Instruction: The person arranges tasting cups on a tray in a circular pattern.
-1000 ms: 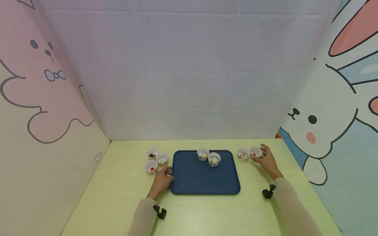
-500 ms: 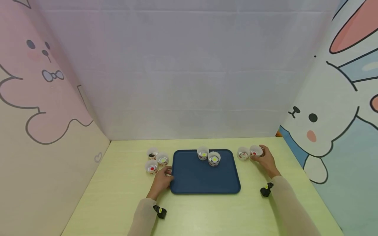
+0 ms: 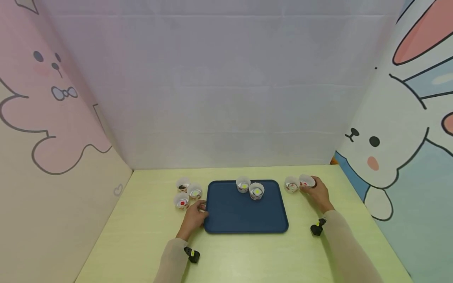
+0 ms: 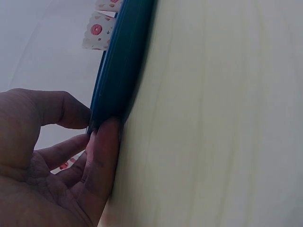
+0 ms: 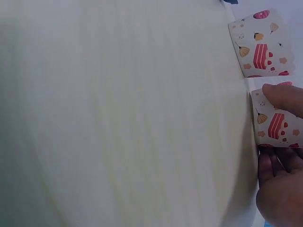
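Note:
At the left edge of a dark blue tray [image 3: 244, 216], my left hand [image 3: 192, 220] pinches the rim between thumb and fingers; the left wrist view shows the thumb on the tray's edge [image 4: 116, 71] and fingertips against its side. My right hand [image 3: 319, 194] holds a patterned paper cup [image 3: 306, 181] with red inside, thumb on the near side and fingers round the other. Touching or nearly touching that cup is another paper cup [image 3: 291, 184] to its left. Two cups [image 3: 243, 184] [image 3: 256, 191] with yellow-green inside stand on the tray's back part.
Left of the tray, close to my left hand, three paper cups stand in a cluster: one with dark contents [image 3: 183, 184], one with yellow-green [image 3: 194, 191], one with red [image 3: 182, 201]. A pale wall [image 3: 226, 98] rises behind the table [image 3: 141, 236].
My right hand's fingers have closed in around the cup at the far right, and its wrist has shifted slightly left. The left hand, tray and other cups stay in place.

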Tool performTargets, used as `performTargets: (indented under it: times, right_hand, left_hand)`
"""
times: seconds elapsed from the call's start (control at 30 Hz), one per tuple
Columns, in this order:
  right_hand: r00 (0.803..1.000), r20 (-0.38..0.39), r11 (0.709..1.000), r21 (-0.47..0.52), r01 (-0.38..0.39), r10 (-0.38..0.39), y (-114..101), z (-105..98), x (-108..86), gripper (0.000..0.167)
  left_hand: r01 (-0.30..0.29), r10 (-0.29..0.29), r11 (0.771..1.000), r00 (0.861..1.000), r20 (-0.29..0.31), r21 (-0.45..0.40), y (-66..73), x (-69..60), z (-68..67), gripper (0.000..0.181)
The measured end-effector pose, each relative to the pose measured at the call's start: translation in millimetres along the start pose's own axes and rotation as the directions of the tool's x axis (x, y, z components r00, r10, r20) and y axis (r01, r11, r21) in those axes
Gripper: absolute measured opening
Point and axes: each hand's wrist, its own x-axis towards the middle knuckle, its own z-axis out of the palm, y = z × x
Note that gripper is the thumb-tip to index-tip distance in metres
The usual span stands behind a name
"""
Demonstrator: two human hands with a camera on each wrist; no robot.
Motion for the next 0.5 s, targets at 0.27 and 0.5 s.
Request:
performTargets:
  times: [0.27,0.5]
  right_hand:
    - [0.999,-0.037,1.000,-0.010,0.000,0.000,-0.7,-0.9,-1.9,0.072]
    - [0.998,-0.062,1.000,-0.008,-0.025,0.024,-0.8,-6.9,-4.1,0.076]
  left_hand:
    - [0.003,-0.002,1.000,1.000,0.008,-0.015,0.5,-1.6,-0.3,0.049]
    - [-0.015,0.015,1.000,1.000,0.009,-0.015,0.2,-1.1,-1.0,0.050]
